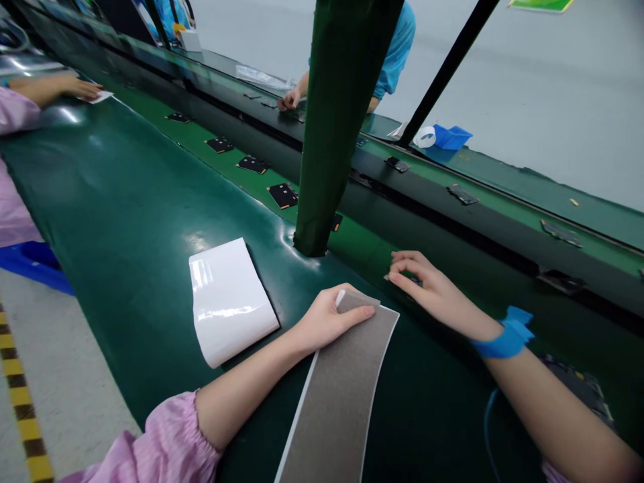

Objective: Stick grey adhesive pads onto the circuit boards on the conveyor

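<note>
My left hand (335, 318) grips the top end of a long grey-brown strip (347, 389) with white edges, its thumb lying across the front. To the right, my right hand (417, 275) reaches over the green belt with thumb and fingertips close together at a small dark piece, which its fingers partly hide. A blue band (506, 335) is wrapped round the right wrist. Left of the strip, a glossy white sheet (231, 302) with a curled edge lies on the green mat (141, 201).
A green-wrapped post (327, 127) rises behind my hands. Several dark circuit boards (282, 195) lie along the belt. Across the line is a person in blue (395, 54); at the far left, another person's hand (75, 87) touches a white piece. A dark board (578, 389) lies beneath my right forearm.
</note>
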The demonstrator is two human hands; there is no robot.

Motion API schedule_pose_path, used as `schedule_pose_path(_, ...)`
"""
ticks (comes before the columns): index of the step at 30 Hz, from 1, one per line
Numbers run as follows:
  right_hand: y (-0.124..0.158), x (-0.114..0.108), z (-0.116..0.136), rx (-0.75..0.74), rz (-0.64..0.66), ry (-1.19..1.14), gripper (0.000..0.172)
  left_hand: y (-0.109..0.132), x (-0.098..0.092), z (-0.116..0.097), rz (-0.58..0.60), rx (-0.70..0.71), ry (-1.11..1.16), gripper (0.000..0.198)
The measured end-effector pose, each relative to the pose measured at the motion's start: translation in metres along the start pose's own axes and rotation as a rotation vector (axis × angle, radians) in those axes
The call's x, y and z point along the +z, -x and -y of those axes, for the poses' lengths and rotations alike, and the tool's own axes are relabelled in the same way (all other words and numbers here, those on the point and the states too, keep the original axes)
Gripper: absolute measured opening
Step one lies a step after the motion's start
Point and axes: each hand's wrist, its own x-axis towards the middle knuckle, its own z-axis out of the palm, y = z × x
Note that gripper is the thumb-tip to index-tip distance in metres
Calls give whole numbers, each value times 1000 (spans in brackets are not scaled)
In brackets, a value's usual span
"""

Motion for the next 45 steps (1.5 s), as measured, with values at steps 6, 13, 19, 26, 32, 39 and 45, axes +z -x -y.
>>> schedule_pose_path(6,-89,17,-25,-45,-52,-21,28,1,-1,-2,26,-18,-44,27)
schedule_pose_path(13,-160,29,-40,-85,-101,129,18,1,-1,0,38,-36,-39,29)
schedule_pose_path(19,-171,25,-48,-42,44,205,22,2,0,1,49,-52,-22,28)
schedule_pose_path(26,-162,16,-48,-6,145,270,27,1,-1,-2,55,-54,-23,28)
schedule_pose_path(32,-150,17,-51,118,4,187,38,2,-1,-1,53,-27,-71,29)
schedule_pose_path(39,-141,26,-30,-113,112,111,92,2,-1,-4,47,-20,-86,28)
schedule_pose_path(45,-117,15,-22,-156,-2,28,84,1,-2,-3,14,-8,-80,28)
